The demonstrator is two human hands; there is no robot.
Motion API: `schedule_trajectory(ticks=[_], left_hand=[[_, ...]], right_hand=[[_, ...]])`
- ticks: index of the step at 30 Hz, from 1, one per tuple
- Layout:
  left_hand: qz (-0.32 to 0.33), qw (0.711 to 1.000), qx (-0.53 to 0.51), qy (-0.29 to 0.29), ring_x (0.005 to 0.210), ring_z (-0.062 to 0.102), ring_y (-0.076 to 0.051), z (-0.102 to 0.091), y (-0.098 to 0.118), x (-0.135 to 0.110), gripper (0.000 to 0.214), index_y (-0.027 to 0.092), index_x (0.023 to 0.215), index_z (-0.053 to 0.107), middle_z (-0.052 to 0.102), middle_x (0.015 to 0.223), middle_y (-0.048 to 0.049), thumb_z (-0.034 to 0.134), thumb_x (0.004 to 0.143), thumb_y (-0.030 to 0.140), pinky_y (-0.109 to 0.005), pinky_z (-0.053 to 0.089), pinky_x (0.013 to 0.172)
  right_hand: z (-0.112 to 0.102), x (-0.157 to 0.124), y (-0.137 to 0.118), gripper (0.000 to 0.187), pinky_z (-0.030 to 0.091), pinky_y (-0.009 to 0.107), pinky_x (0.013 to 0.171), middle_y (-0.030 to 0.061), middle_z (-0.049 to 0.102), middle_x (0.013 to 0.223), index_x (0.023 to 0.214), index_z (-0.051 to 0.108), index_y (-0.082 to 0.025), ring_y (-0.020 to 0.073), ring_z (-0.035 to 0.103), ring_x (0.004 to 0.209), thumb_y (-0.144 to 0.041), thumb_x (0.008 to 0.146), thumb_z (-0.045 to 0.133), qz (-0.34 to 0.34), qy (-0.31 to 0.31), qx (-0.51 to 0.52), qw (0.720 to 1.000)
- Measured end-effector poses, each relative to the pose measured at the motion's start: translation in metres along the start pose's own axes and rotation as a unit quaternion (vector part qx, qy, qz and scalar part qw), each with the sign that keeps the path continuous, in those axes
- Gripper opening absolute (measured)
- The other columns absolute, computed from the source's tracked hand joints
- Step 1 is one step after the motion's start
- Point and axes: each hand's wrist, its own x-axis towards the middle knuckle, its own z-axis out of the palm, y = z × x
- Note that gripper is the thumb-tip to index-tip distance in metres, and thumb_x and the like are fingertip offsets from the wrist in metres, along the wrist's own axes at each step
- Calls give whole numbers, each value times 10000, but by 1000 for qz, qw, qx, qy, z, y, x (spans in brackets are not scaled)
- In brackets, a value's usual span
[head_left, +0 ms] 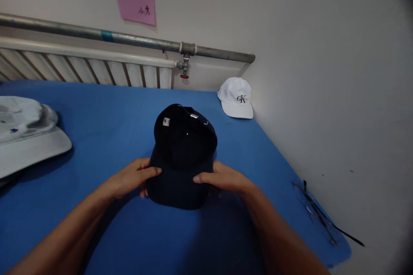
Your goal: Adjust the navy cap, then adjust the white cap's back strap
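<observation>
Gripping the dark cap (pixel 179 189) from both sides, the left hand (pixel 132 176) and the right hand (pixel 227 177) are each clamped on the brim, thumbs lying on the face turned to the viewer and the other fingers curled behind. The cap is over the middle of the blue table (pixel 106 124), between its left and right sides; whether it touches the surface or hangs just above cannot be told. Its open inside faces the viewer, with the brim pointing toward the near edge and the back of the cap toward the far edge. Colour is a very deep navy or black (the interior is too dark to judge the lining or seams). A small white label (pixel 166 121) with dark marks, unreadable, sits inside at the left. A dark strap (pixel 202 120) crosses the back opening and carries a bright metal buckle (pixel 194 116). The brim appears smooth and plain, with a rounded front. At the table's far right corner stands a white cap (pixel 234 92) with dark lettering; by the left side lies pale, blotched headwear (pixel 26 137), cut off by the view. Glasses (pixel 318 212) lie along the right edge, near the near right corner.
</observation>
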Motion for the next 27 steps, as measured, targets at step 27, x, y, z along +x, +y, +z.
schedule_trajectory(ticks=[27], left_hand=[[49,995,-44,80,506,580,-144,10,5,-4,215,142,631,643,645,553,-43,641,719,338,-257,463,523]], right_hand=[[16,2,1,207,346,185,391,-40,471,476,566,486,-177,84,482,428,-200,764,543,-33,130,26,991]])
